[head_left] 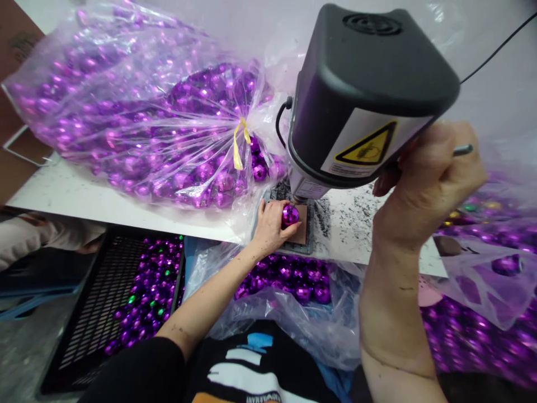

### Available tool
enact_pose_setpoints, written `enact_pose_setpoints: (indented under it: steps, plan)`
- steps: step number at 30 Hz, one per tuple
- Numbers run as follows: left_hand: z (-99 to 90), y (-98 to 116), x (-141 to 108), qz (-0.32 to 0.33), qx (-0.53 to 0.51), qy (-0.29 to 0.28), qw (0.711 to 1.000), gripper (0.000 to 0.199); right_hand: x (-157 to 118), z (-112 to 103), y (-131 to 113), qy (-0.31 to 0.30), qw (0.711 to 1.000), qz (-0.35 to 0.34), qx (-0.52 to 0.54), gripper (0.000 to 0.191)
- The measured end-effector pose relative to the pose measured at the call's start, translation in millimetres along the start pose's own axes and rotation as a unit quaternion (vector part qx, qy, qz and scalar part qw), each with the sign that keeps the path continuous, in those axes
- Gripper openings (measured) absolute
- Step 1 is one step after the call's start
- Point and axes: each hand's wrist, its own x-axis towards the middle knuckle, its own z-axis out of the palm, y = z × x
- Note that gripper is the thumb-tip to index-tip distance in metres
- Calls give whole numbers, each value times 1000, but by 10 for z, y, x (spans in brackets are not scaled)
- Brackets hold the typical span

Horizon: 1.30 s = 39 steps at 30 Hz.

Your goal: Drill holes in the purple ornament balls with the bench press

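My left hand [272,226] is closed around a shiny purple faceted ball [290,215], holding it over a small brown block [300,228] on a grey base plate [310,240]. Right above the ball is the lower tip of a black bench drill press [373,95], which carries a yellow warning label. I cannot tell whether the tip touches the ball. My right hand [436,173] is wrapped around the lever at the machine's right side; a metal rod end [464,150] sticks out past the fingers.
A tied clear bag [138,123] of purple balls lies on the white table [201,221], which is strewn with dark flecks. More purple balls [293,277] sit in plastic at my lap. A black crate [92,296] stands left; bagged balls [482,330] lie right. Someone's sleeve [20,240] shows far left.
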Motion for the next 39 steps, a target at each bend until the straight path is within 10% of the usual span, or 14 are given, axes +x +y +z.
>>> enact_pose_setpoints:
  steps: [14,39]
  plan:
    - [5,10,-21,-1,6,-2,1000,40,-703,-233,175,-27,998,-57,-1,11]
    - [3,-17,-5,22,12,-4,1000,40,-828,40,369,92,988,-115,42,4]
